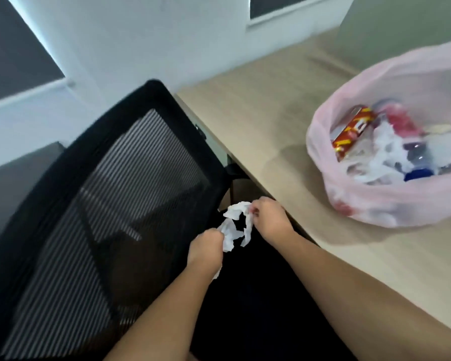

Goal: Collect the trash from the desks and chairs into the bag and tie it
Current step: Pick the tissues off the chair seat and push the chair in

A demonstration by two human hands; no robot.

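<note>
A crumpled white paper [234,225] hangs between both hands above the black seat of an office chair [248,295]. My left hand [206,247] grips its lower end and my right hand [270,220] pinches its upper end. A pale pink translucent trash bag [391,204] stands open on the light wooden desk [258,121] to the right. Inside it lie white papers, a red and yellow box [350,131] and a blue-capped bottle [418,162].
The chair's black mesh backrest [110,204] fills the left of the view, close to the desk edge. A white wall with dark windows runs behind. A grey-green partition [406,27] stands at the desk's far right.
</note>
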